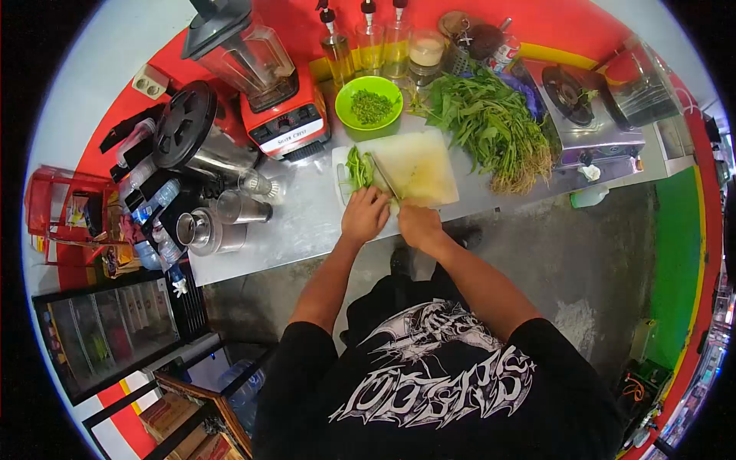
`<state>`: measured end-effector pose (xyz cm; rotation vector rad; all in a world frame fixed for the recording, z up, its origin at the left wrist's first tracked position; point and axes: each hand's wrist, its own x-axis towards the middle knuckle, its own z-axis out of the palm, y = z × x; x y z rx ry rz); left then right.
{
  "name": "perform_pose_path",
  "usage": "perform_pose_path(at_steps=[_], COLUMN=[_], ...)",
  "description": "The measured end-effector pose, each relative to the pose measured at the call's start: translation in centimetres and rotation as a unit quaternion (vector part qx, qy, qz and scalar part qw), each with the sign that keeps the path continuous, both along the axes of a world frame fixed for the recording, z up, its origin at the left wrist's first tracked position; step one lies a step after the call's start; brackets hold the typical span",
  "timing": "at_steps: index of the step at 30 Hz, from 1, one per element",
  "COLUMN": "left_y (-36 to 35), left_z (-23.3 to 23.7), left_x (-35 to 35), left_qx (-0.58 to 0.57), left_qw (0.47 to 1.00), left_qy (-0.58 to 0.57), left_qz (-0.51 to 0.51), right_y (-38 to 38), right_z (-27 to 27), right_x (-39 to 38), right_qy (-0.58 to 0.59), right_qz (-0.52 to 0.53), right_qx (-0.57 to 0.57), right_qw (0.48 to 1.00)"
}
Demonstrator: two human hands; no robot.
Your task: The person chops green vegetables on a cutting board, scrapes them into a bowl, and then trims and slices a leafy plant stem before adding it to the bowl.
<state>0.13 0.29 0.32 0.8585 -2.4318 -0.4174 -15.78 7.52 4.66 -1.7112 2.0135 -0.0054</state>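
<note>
The fingers of my left hand [364, 215] are curled together and pressed down on a small bunch of greens [356, 167] at the left edge of the cutting board [420, 161]. Just beside it, the fingers of my right hand [418, 224] are clamped around the handle of a knife [386, 178], whose blade lies across the board against the bunch. Behind the board stands a green bowl [369, 129] of chopped bits, with a red blender [285, 123] to its left and a heap of leafy stalks [491, 123] to its right near a gas stove [583, 115], all on the steel desk [307, 222].
</note>
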Motion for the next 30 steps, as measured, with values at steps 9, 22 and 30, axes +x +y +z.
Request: perform_pose_path(at_steps=[9, 22, 30], left_y=[-0.1, 0.7, 0.7], left_z=[0.1, -0.2, -0.4], left_x=[-0.1, -0.5, -0.5], left_qx=[-0.004, 0.003, 0.002], left_qw=[1.0, 0.999, 0.999], left_qy=[0.001, 0.028, 0.009], left_qz=[-0.001, 0.039, 0.036], right_y=[-0.3, 0.2, 0.3], right_z=[-1.0, -1.8, -1.3], right_x=[0.2, 1.2, 1.2], right_qy=[-0.007, -0.005, -0.007], right_qz=[-0.026, -0.032, -0.018], right_qx=[0.01, 0.0, 0.014], right_qw=[1.0, 0.999, 1.0])
